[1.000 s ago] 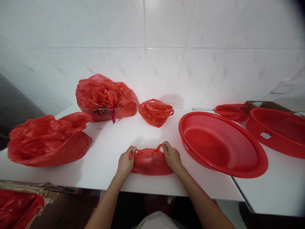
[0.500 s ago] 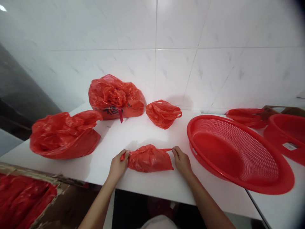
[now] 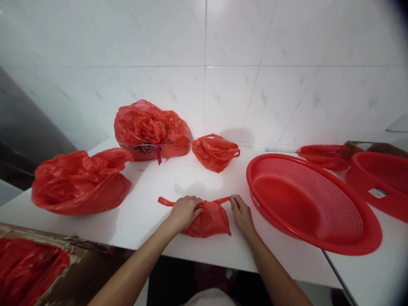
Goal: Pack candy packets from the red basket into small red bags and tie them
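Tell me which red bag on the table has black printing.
The bulky bag by the wall, between the leftmost bag on the table and the small looped bag; it alone shows black printing.

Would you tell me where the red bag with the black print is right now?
The printed bag sits left of centre in the head view, by the tiled wall, just left of the smaller red bag there.

Left hand (image 3: pixel 186 211) and right hand (image 3: pixel 242 214) bare, fingers slim. Forearms bare down to bottom edge. Pale garment (image 3: pixel 211 298) at bottom centre, smooth rounded edge; probably off-white or light grey, dim there.
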Action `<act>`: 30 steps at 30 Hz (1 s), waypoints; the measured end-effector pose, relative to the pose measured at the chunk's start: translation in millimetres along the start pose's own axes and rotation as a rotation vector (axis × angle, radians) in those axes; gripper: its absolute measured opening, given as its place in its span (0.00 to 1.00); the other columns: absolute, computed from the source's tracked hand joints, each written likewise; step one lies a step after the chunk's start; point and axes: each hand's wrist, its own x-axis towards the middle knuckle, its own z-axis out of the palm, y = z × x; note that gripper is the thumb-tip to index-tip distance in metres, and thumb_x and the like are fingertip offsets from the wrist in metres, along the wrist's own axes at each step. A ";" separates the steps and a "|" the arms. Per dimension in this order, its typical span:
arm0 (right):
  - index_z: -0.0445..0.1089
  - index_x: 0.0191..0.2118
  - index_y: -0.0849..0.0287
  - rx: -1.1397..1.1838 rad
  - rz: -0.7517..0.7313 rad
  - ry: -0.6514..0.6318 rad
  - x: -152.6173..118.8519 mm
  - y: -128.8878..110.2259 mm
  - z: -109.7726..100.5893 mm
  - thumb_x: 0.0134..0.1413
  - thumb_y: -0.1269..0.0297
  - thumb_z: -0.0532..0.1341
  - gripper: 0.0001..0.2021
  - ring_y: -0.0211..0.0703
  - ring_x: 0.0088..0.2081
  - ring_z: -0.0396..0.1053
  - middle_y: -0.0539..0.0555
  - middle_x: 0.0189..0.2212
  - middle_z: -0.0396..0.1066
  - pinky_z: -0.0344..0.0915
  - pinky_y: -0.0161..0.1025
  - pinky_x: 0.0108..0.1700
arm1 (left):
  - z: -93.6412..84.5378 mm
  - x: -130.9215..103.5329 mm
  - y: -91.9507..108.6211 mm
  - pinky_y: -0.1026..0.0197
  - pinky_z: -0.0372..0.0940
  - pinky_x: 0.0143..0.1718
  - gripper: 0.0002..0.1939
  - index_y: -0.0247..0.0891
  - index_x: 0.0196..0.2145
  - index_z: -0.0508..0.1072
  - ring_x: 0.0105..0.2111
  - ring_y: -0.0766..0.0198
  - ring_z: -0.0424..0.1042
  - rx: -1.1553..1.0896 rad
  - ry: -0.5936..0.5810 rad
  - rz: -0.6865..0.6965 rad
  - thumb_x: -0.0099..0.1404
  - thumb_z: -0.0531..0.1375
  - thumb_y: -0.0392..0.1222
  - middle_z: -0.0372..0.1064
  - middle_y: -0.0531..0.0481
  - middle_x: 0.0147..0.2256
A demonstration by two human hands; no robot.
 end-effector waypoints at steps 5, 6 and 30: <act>0.64 0.40 0.55 0.072 0.059 0.065 2.4 6.2 -0.2 0.62 0.48 0.51 0.16 0.36 0.25 0.54 0.46 0.24 0.56 0.54 0.33 0.28 | -17.2 -12.3 -12.1 0.59 0.63 0.34 0.08 0.41 0.36 0.72 0.33 0.58 0.72 -0.074 0.011 -0.054 0.65 0.53 0.42 0.75 0.50 0.34; 0.64 0.41 0.54 0.076 0.075 0.067 2.9 8.1 0.2 0.61 0.48 0.51 0.16 0.36 0.24 0.52 0.45 0.23 0.54 0.52 0.32 0.26 | -23.5 -14.8 -15.2 0.60 0.63 0.35 0.10 0.41 0.37 0.71 0.32 0.59 0.72 -0.089 0.038 -0.073 0.67 0.52 0.43 0.74 0.51 0.33; 0.64 0.40 0.54 -0.131 -0.036 0.012 6.1 19.9 5.3 0.59 0.54 0.52 0.11 0.35 0.21 0.51 0.43 0.19 0.50 0.49 0.32 0.25 | 12.5 -44.3 -43.4 0.49 0.64 0.52 0.14 0.44 0.50 0.71 0.51 0.55 0.67 0.142 0.464 0.062 0.67 0.56 0.42 0.68 0.44 0.50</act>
